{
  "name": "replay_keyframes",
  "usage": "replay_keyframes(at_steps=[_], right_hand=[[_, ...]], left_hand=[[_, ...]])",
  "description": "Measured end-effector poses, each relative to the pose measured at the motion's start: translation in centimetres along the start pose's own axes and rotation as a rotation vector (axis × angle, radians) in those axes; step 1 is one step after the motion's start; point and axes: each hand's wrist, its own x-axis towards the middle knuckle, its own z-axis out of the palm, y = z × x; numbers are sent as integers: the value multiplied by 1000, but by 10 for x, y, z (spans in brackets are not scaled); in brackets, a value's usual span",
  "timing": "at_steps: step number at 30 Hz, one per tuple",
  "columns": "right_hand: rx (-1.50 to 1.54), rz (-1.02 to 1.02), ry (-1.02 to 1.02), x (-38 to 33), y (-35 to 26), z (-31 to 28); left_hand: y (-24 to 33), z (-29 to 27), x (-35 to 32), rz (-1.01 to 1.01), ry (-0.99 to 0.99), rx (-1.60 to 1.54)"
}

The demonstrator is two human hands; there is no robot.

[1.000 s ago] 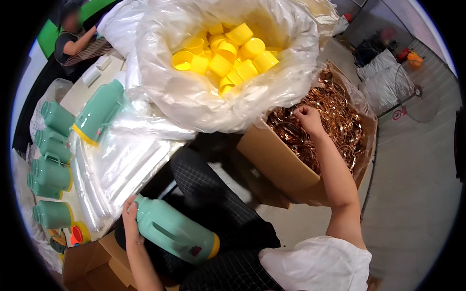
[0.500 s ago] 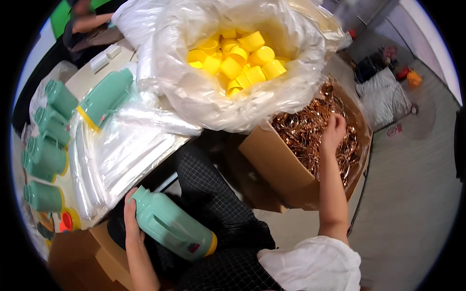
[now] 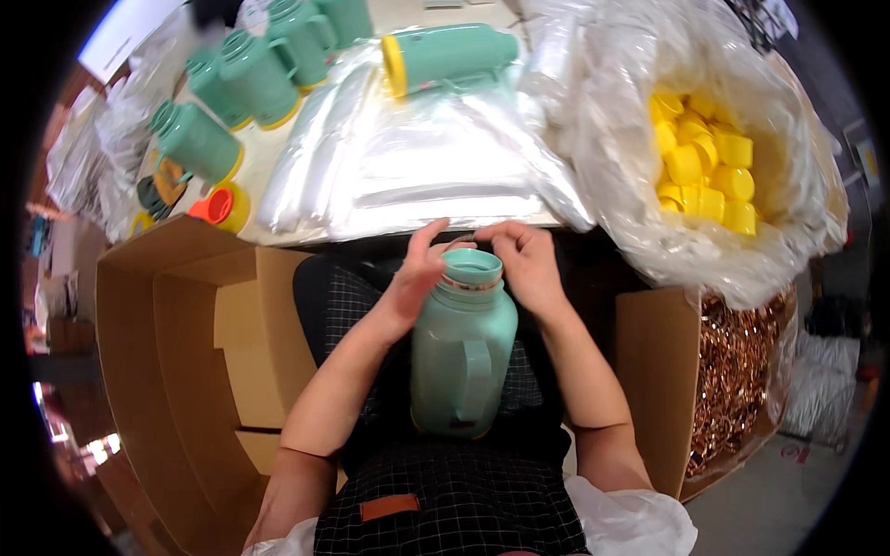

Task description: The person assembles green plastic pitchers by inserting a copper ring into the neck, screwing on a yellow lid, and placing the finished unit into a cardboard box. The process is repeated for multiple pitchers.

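A mint-green vacuum jug [image 3: 464,357] stands upright between my legs, its mouth uncovered and its handle toward me. A thin copper-coloured band circles its neck. Just behind the mouth, a thin dark metal ring [image 3: 464,240] shows as an arc between my fingers. My right hand [image 3: 527,264] pinches it from the right, fingers curled. My left hand [image 3: 419,278] is beside the neck on the left, its fingertips closed at the ring's other end with the index finger raised. My fingers hide part of the ring.
Clear plastic bags [image 3: 436,171] lie stacked on the table, with a jug [image 3: 450,57] on its side. Several jugs [image 3: 255,79] stand at left. An open carton [image 3: 176,371] is left; at right are a bag of yellow cups [image 3: 691,162] and a carton of copper-coloured rings [image 3: 732,380].
My right hand has come from the carton of copper-coloured rings to the jug. The jug now stands upright; my left hand has shifted to its neck. The view has turned left.
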Motion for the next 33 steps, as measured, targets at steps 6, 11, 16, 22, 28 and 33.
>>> replay_keyframes(at_steps=[6,11,16,22,28,33], right_hand=[[264,97,-44,-25,21,9],[461,27,-46,-54,12,20],[504,-23,-89,-57,11,28],[582,132,-73,-61,10,29],[637,194,-44,-66,15,23],[698,321,-255,-42,16,10]], left_hand=[[-16,-1,-17,112,72,87],[-14,6,-23,179,114,40],[-17,4,-44,182,174,94],[-7,12,-56,99,180,36],[0,14,-57,70,115,33],[-6,14,-53,-3,174,-266]])
